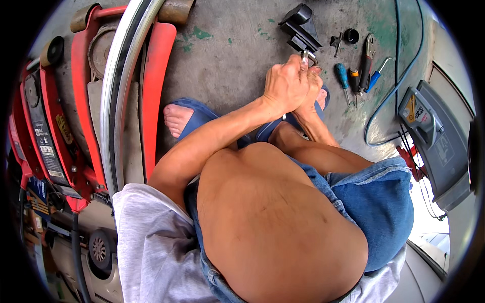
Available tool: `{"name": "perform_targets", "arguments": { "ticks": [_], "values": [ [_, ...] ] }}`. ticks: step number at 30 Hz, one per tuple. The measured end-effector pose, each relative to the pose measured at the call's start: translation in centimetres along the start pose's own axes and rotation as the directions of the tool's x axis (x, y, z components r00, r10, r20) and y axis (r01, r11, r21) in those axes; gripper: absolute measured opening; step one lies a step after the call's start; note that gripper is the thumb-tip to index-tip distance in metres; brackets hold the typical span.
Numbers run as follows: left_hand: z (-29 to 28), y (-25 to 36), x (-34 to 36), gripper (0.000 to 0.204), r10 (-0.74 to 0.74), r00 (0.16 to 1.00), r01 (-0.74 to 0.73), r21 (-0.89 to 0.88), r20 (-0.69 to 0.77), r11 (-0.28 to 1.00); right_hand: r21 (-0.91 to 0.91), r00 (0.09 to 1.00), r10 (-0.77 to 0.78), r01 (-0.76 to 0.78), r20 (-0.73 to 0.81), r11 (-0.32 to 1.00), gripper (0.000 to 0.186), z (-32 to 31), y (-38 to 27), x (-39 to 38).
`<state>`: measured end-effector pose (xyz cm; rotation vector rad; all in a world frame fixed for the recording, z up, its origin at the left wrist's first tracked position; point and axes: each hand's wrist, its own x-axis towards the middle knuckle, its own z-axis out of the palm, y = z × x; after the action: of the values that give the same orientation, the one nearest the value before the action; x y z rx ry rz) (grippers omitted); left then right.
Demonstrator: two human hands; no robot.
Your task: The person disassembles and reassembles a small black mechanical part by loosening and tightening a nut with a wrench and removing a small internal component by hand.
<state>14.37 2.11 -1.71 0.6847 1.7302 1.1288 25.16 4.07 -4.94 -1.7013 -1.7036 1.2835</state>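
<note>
My left hand (288, 86) is closed, its fingers and thumb pinching a small shiny metal part (309, 56) out in front of my feet. My right hand (309, 98) is closed against the same part from the right, largely covered by the left one. Just beyond the fingertips lies a black plastic piece (303, 33) with a round knob-like end; whether the metal part is joined to it, I cannot tell. On the floor to the right are a black ring-shaped cap (351, 35) and a small metal bolt-like piece (338, 46).
Right of my hands lie a teal screwdriver (342, 76), an orange-and-black screwdriver (354, 81), locking pliers (368, 58) and a blue-handled hook pick (374, 80). A blue hose (407, 76) curves past a grey plastic container (437, 146). Red lift arms (156, 96) and a silver-black curved bar (118, 70) stand left.
</note>
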Motion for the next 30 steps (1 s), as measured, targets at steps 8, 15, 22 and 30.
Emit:
{"name": "perform_targets", "arguments": {
  "ticks": [8,15,22,30],
  "values": [
    [0.0,-0.1,0.0,0.029,-0.014,1.000,0.013,0.043,0.011,0.999,-0.029,0.998,-0.057,0.056,-0.027,0.998,0.063,0.2,1.0,-0.2],
    [0.1,-0.2,0.0,0.029,0.023,1.000,-0.024,0.073,0.008,0.997,-0.130,0.997,-0.081,0.080,0.002,0.988,0.063,0.0,1.2,-0.1],
    [0.0,-0.1,-0.1,0.027,-0.029,0.999,0.028,0.034,0.039,0.999,0.274,0.960,0.268,-0.279,0.075,0.920,0.065,-0.1,0.9,0.0],
    [0.0,-0.1,0.1,0.028,-0.030,0.999,0.029,0.037,0.019,0.999,0.140,0.991,0.132,-0.134,0.024,0.981,0.063,0.1,0.0,-0.1]
  ]
}}
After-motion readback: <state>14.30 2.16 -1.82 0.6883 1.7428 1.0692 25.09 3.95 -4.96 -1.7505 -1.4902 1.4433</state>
